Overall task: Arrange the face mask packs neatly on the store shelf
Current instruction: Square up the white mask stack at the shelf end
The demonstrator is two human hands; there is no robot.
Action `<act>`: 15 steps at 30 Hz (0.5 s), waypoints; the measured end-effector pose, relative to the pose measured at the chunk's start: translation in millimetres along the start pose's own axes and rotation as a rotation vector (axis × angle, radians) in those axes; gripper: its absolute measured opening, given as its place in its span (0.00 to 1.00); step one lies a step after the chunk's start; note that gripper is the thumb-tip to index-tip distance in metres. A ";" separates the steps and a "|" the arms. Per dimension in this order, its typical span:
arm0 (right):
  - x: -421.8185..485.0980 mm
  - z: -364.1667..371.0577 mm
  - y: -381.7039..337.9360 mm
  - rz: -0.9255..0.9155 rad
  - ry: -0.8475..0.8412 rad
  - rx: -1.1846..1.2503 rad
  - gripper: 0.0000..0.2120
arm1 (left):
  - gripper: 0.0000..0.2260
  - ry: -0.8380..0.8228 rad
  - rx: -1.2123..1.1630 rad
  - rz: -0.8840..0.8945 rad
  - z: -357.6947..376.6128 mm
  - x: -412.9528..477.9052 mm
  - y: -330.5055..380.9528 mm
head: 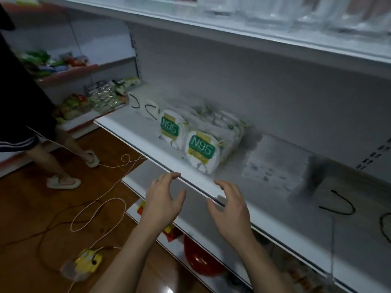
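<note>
Head view: both hands are held out before a white store shelf (129,132), fingers spread and slackly bent, nothing grasped in either; the left hand (163,200) is raised with its fingertips at the shelf's front lip, though contact cannot be judged; the right hand (230,212) is poised just beside it, fingertips over the same lip. Two N95 face mask packs (201,150) are stood on edge just beyond the fingertips, green labels turned outward, with more white packs banked behind them, blurred; white masks with black loops (338,205) are laid to the right of the right fingers, and others are seen far beyond the left fingers. A yellow power strip (87,259) and looping cables (95,210) are spread on the wooden floor (25,208) below and left of the left fingers; a second person (21,98) in pale slippers (63,182) is seen well to their left.
</note>
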State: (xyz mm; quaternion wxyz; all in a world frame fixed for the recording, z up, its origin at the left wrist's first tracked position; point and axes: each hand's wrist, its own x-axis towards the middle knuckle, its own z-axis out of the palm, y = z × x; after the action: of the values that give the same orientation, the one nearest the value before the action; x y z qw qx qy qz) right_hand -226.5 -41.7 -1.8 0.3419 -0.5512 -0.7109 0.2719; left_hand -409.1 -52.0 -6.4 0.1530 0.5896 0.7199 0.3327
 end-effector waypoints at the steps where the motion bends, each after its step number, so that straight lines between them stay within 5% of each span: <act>1: 10.6 15.2 -12.5 -0.014 -0.007 -0.002 0.20 | 0.20 0.009 -0.008 -0.011 -10.4 10.2 -14.5; 15: 97.6 118.3 -85.9 -0.010 -0.012 0.051 0.21 | 0.20 0.022 -0.077 -0.054 -77.3 113.9 -105.7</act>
State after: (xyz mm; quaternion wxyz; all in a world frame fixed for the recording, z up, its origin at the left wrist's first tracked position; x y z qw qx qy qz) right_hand -386.3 30.8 8.8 0.3529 -0.5374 -0.7084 0.2914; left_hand -564.8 24.4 0.1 0.1765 0.5599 0.7238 0.3626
